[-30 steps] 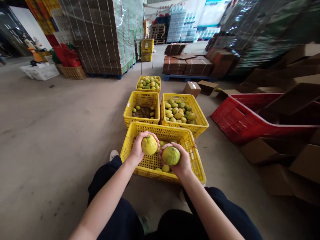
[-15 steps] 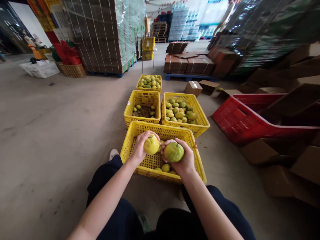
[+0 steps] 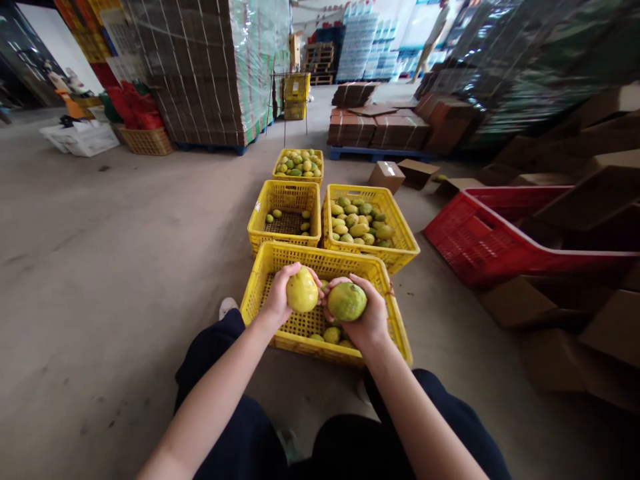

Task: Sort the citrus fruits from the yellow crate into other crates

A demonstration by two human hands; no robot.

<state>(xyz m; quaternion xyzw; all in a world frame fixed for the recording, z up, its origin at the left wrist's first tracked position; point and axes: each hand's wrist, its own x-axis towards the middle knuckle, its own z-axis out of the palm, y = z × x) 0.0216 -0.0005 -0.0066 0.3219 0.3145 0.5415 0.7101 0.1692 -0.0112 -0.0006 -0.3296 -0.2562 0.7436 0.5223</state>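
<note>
My left hand [image 3: 281,292] is wrapped round a mostly yellow papaya [image 3: 302,291]. A greener papaya [image 3: 347,301], mottled with yellow, is gripped in my right hand [image 3: 371,315], its stem end turned to the upper right. Both hands are close together over the nearest yellow crate [image 3: 260,267], fingertips almost meeting. Inside that crate a few more papayas [image 3: 332,335] lie near its front wall, partly hidden by my right hand and wrist.
Behind stand a yellow crate [image 3: 255,227] with several papayas, a fuller crate [image 3: 407,241] to its right, and another full one [image 3: 298,179] farther back. A red crate [image 3: 460,233] and cardboard boxes [image 3: 525,300] crowd the right. A person [image 3: 434,40] is in the far background.
The yellow papaya has turned a little in my left hand, and the green one has tilted slightly in my right. The person in the background has moved left.
</note>
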